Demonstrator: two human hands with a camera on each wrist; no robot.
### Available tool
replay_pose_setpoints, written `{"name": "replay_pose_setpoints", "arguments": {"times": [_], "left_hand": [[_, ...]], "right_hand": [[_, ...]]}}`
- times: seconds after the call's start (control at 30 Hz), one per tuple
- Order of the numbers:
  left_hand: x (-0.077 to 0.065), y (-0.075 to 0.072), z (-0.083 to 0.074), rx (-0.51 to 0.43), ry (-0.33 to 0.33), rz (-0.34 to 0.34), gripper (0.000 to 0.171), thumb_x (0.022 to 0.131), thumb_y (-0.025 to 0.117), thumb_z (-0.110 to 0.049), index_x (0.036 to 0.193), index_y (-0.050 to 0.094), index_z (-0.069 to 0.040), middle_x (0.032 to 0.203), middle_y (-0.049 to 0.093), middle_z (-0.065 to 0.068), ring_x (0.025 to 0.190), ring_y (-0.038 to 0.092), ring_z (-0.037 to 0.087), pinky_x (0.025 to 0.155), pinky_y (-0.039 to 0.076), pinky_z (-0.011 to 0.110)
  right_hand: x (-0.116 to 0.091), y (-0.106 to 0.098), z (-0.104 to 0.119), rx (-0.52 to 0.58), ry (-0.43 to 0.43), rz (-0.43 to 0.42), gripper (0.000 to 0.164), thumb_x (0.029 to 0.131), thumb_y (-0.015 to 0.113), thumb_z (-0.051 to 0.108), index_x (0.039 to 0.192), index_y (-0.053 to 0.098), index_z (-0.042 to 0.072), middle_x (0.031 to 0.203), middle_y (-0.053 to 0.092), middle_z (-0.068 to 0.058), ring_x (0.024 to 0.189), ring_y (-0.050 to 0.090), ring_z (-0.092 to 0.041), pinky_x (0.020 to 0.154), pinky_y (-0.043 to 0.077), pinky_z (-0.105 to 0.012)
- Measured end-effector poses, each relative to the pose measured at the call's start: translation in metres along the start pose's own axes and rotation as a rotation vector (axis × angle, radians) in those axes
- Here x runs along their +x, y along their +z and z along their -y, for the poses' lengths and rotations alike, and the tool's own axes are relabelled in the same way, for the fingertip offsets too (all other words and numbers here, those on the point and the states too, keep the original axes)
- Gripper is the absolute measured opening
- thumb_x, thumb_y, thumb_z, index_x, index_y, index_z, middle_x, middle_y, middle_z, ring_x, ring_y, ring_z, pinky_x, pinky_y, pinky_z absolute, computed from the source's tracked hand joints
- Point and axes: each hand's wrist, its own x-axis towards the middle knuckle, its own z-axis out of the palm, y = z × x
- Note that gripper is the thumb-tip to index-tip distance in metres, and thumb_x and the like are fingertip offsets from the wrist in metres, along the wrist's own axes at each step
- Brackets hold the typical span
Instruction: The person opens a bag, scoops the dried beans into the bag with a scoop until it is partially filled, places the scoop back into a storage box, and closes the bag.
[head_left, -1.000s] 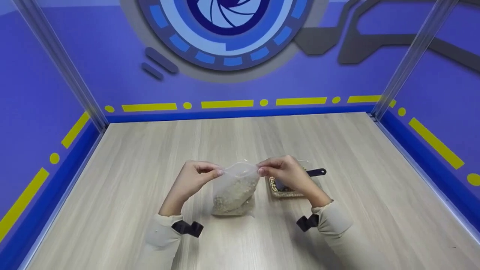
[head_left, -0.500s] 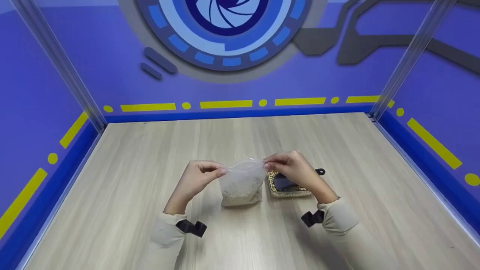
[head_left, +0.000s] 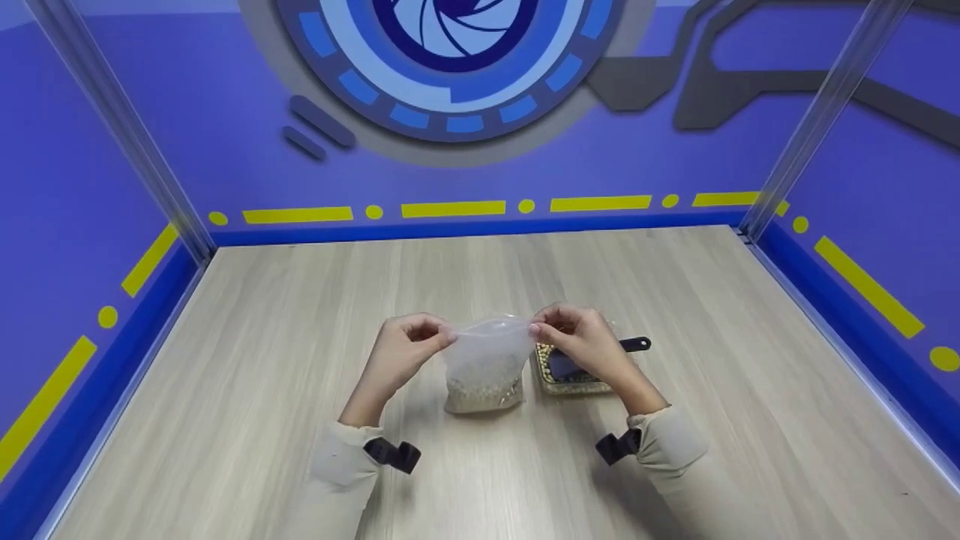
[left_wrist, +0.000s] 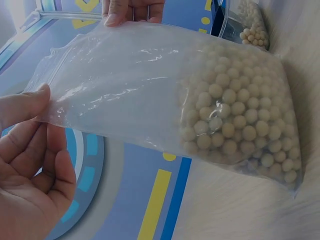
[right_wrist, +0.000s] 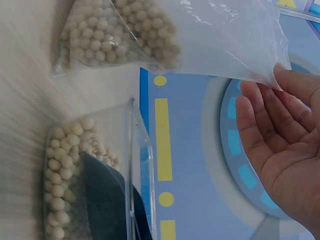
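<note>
A translucent zip bag (head_left: 486, 367) stands upright at mid-table, its lower part filled with small round beige balls (left_wrist: 240, 115). My left hand (head_left: 401, 360) pinches the bag's top left corner between thumb and fingers. At the top right corner, my right hand (head_left: 589, 349) pinches it the same way. Between the two hands the bag's mouth is stretched wide, its zip strip showing along the top in the left wrist view. The bag's bottom is at the tabletop.
Just right of the bag is a clear plastic box (head_left: 577, 389) holding more beige balls (right_wrist: 60, 175). A black scoop (right_wrist: 105, 200) lies in it, its handle (head_left: 636, 344) jutting over the right side. Blue panels (head_left: 450, 180) wall the wooden table (head_left: 300, 300) at the back and sides.
Both hands have shifted right with the bag, which went from leaning to standing more upright. In the last half second the right hand has come slightly lower; both corners stay pinched.
</note>
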Motion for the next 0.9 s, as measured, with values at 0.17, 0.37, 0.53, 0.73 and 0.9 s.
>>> {"name": "replay_pose_setpoints", "arguments": {"times": [0.17, 0.37, 0.53, 0.73, 0.9], "left_hand": [[0.001, 0.003, -0.001, 0.046, 0.008, -0.045, 0.005, 0.082, 0.075, -0.016, 0.081, 0.075, -0.011, 0.077, 0.068, -0.002, 0.072, 0.056, 0.013, 0.066, 0.045, 0.026], [0.001, 0.006, -0.003, 0.086, 0.006, -0.078, 0.004, 0.081, 0.076, -0.016, 0.078, 0.076, -0.013, 0.074, 0.069, -0.002, 0.068, 0.054, 0.013, 0.062, 0.043, 0.026], [0.001, 0.008, -0.004, 0.109, 0.013, -0.085, 0.004, 0.081, 0.076, -0.015, 0.077, 0.076, -0.013, 0.074, 0.068, -0.001, 0.068, 0.053, 0.013, 0.061, 0.042, 0.027], [0.001, 0.009, -0.004, 0.089, 0.022, -0.056, 0.004, 0.083, 0.074, -0.013, 0.080, 0.073, -0.011, 0.076, 0.066, -0.001, 0.076, 0.056, 0.014, 0.071, 0.045, 0.030], [0.001, 0.008, -0.003, 0.070, 0.029, -0.036, 0.007, 0.084, 0.074, -0.016, 0.082, 0.073, -0.010, 0.078, 0.066, -0.002, 0.078, 0.057, 0.014, 0.072, 0.045, 0.030]], "right_hand": [[-0.002, 0.007, -0.003, -0.008, -0.024, -0.057, 0.015, 0.089, 0.066, 0.009, 0.091, 0.066, -0.006, 0.084, 0.069, -0.017, 0.072, 0.060, -0.001, 0.067, 0.051, -0.016], [-0.004, 0.013, -0.006, -0.037, -0.052, -0.147, 0.009, 0.087, 0.067, 0.006, 0.084, 0.067, -0.002, 0.077, 0.068, -0.012, 0.067, 0.058, -0.003, 0.063, 0.048, -0.015], [-0.006, 0.016, -0.008, -0.047, -0.065, -0.187, 0.010, 0.085, 0.069, 0.008, 0.080, 0.067, -0.001, 0.074, 0.068, -0.010, 0.066, 0.056, -0.002, 0.061, 0.047, -0.015], [-0.006, 0.013, -0.009, 0.018, -0.050, -0.116, 0.015, 0.088, 0.066, 0.011, 0.089, 0.068, -0.003, 0.081, 0.067, -0.013, 0.070, 0.055, -0.004, 0.063, 0.046, -0.015], [-0.006, 0.009, -0.009, 0.013, -0.049, -0.084, 0.016, 0.088, 0.067, 0.010, 0.095, 0.068, -0.004, 0.088, 0.069, -0.016, 0.074, 0.059, -0.002, 0.068, 0.050, -0.015]]}}
